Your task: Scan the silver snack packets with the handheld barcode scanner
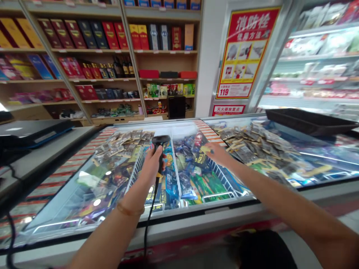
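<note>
My left hand [153, 158] is wrapped round a black handheld barcode scanner [160, 141], its cord hanging over the freezer's front edge. It is above a white wire basket [137, 168] of ice cream packs. My right hand [218, 154] reaches into the chest freezer [196, 209] from the right. Its fingers are closed at the top of a dark ice cream pack [200, 157] with gold lettering; motion blurs the fingertips. Green ice cream packs [206, 186] and blue ones lie below that hand. Blue packs [171, 181] fill the space right of the scanner.
Brown-and-tan packs [255, 145] are heaped in the freezer's right side, with similar packs [127, 142] at left. A black tray [308, 120] rests at the right rear. A counter with dark equipment [33, 132] stands left. Shelves of boxes [92, 33] are behind.
</note>
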### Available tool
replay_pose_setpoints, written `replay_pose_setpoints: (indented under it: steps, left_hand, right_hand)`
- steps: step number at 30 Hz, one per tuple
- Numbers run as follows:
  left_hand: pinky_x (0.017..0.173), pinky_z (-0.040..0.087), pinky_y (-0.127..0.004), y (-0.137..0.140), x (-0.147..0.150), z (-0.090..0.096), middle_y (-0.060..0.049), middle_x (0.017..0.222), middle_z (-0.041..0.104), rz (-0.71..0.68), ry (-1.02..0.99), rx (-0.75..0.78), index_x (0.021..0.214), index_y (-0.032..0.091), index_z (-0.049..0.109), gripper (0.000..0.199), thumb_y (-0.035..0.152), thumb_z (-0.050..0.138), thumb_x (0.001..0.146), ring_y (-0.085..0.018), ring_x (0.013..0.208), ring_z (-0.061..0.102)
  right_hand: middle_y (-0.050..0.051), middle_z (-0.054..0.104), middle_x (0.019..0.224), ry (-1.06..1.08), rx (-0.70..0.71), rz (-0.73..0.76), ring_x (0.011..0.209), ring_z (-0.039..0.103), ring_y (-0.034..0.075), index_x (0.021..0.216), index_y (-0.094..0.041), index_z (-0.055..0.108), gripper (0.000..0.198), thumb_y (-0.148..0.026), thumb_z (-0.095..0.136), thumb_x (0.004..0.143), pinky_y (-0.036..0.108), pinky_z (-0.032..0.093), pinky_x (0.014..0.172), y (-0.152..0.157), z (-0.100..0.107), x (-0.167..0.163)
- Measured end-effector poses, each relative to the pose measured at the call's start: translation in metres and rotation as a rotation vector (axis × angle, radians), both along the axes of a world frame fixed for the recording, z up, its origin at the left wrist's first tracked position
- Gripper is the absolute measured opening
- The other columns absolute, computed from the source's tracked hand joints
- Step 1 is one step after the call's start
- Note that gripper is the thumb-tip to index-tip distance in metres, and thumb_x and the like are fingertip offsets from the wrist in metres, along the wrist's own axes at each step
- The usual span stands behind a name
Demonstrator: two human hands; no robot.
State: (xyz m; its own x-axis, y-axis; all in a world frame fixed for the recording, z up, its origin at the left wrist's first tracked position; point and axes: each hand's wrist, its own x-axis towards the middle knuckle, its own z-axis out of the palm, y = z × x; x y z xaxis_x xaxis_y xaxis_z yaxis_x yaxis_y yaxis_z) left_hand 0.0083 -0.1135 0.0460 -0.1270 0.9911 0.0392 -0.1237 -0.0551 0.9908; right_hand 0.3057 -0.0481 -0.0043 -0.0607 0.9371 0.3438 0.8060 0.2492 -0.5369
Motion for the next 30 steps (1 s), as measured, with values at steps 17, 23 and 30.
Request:
replay_pose_setpoints:
  steps: [17,23,30]
  left_hand:
    - [0.037,0.034,-0.022,-0.003,0.034,-0.035,0.004,0.071,0.059,-0.134,0.096,-0.002,0.087,0.021,0.050,0.050,0.065,0.069,0.073,-0.007,0.039,0.047]
    - [0.038,0.035,-0.023,-0.002,0.035,-0.036,0.004,0.071,0.059,-0.170,0.137,0.016,0.093,0.021,0.051,0.047,0.062,0.068,0.076,-0.008,0.040,0.047]
    - [0.038,0.035,-0.023,0.002,0.033,-0.046,0.003,0.070,0.059,-0.255,0.162,0.061,0.092,0.021,0.051,0.048,0.064,0.067,0.077,-0.008,0.039,0.047]
  right_hand:
    - [0.027,0.067,0.114,-0.470,-0.096,-0.601,0.119,0.054,0.051,0.113,-0.016,0.064,0.061,-0.047,0.084,0.064,0.063,0.042,0.090,-0.033,0.001,0.124]
    - [0.022,0.066,0.124,-0.044,0.113,-0.369,0.114,0.063,0.038,0.126,-0.011,0.057,0.080,-0.040,0.089,0.058,0.049,0.050,0.094,-0.012,0.022,0.076]
    - [0.005,0.075,0.099,1.039,0.034,0.042,0.093,0.071,0.021,0.102,-0.019,0.061,0.042,-0.042,0.076,0.071,0.035,0.056,0.084,0.078,-0.001,-0.040]
